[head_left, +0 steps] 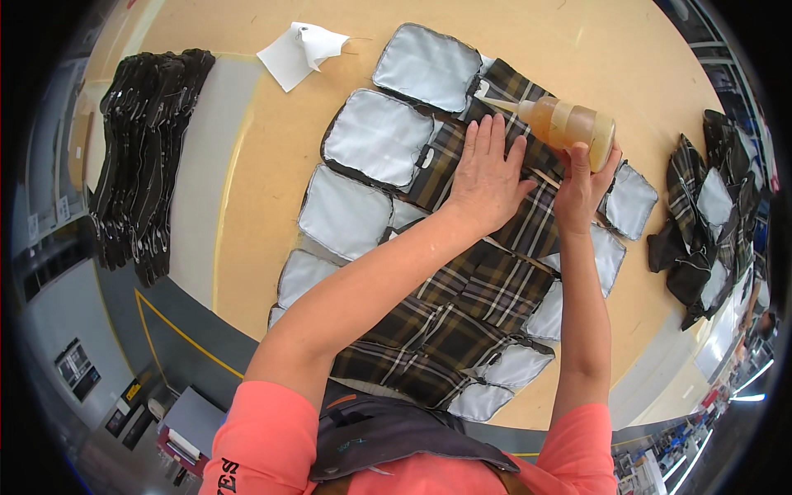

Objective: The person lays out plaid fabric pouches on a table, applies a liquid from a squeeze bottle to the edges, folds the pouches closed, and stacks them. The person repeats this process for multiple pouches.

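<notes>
Resting left hand spread flat on plaid fabric, holding squeeze bottle in right hand, probably best keeping nozzle low and steady.

Across the plaid fabric, brown, black and white checks are displayed! Along it, pale blue-grey is shown by the pocket pieces; over it, amber is flashed by the bottle; beneath it, tan is offered by the table.
</notes>
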The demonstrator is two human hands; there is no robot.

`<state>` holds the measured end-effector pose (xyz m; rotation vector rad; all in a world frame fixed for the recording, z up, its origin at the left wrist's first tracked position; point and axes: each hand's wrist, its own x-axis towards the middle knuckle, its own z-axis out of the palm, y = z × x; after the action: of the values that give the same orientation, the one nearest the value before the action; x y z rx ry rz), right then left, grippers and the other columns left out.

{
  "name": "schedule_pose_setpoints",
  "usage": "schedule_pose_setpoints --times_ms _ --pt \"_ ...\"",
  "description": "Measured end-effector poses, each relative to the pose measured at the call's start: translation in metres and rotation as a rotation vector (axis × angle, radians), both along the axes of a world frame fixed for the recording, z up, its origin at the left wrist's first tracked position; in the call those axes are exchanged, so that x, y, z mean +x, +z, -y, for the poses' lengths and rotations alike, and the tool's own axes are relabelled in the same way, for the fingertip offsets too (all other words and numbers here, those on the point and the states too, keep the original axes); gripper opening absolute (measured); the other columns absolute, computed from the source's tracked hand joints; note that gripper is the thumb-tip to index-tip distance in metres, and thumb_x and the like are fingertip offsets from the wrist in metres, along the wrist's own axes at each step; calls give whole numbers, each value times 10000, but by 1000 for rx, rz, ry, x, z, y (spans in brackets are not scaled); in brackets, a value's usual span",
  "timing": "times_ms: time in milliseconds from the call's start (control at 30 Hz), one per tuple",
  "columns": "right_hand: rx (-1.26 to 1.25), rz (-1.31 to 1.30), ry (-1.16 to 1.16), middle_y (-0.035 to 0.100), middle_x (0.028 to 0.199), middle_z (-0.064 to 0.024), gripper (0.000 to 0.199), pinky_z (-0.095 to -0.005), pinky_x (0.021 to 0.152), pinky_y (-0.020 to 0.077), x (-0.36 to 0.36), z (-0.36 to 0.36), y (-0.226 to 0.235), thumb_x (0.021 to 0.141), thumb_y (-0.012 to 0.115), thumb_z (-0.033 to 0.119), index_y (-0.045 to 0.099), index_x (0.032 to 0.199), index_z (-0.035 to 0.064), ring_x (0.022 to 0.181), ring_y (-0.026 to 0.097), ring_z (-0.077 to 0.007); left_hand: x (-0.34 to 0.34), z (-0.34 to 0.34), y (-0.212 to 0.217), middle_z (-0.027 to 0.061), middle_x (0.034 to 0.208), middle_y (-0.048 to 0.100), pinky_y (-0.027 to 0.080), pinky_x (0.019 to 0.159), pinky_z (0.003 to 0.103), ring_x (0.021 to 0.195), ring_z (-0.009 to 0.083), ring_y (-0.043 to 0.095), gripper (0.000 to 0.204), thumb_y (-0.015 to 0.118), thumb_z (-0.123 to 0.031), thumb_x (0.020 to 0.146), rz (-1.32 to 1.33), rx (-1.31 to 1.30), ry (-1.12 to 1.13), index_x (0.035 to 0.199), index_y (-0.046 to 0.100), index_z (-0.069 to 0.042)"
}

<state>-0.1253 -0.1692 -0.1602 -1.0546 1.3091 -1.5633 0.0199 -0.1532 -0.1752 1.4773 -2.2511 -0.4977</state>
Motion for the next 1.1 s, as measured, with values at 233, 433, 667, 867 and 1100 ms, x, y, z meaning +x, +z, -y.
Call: schedule_pose_setpoints --times_ms 233,433,667,867,1100 --pt "-22 71 -45 463 1238 -124 633 -382 868 540 6 9 -1 908 658 313 309 1338 7 1106 535 -230 1 0 0 333 1396 342 196 1138 516 1345 440 292 662 645 -403 849 14 -6 -6 1325 462 20" --pt "8 138 -36 472 1226 -121 599 -388 862 550 2 4 -6 914 649 317 324 1318 17 1089 551 -230 2 -3 2 335 1389 351 200 1136 523 1340 448 298 664 657 -392 842 14 6 -13 1321 461 24" --pt "149 735 -23 549 1190 -127 519 -412 906 550 -9 -6 9 877 685 329 474 1237 21 1134 550 -284 2 -6 4 325 1379 369 227 1125 527 1324 448 323 651 669 -365 837 15 -18 -14 1320 459 18" --pt "35 1347 25 474 1380 -166 657 -405 929 544 -103 -75 73 782 776 299 485 1315 49 1249 488 -342 5 -1 1 252 1292 462 313 1071 487 1237 398 420 580 700 -310 811 33 -73 -33 1256 487 -5" --pt "142 711 -474 580 1223 -84 525 -346 829 554 -240 -289 96 875 655 424 513 1290 136 1090 584 -223 -4 28 16 104 968 536 466 802 384 926 282 524 477 752 -298 743 71 -80 -86 1103 571 -43"
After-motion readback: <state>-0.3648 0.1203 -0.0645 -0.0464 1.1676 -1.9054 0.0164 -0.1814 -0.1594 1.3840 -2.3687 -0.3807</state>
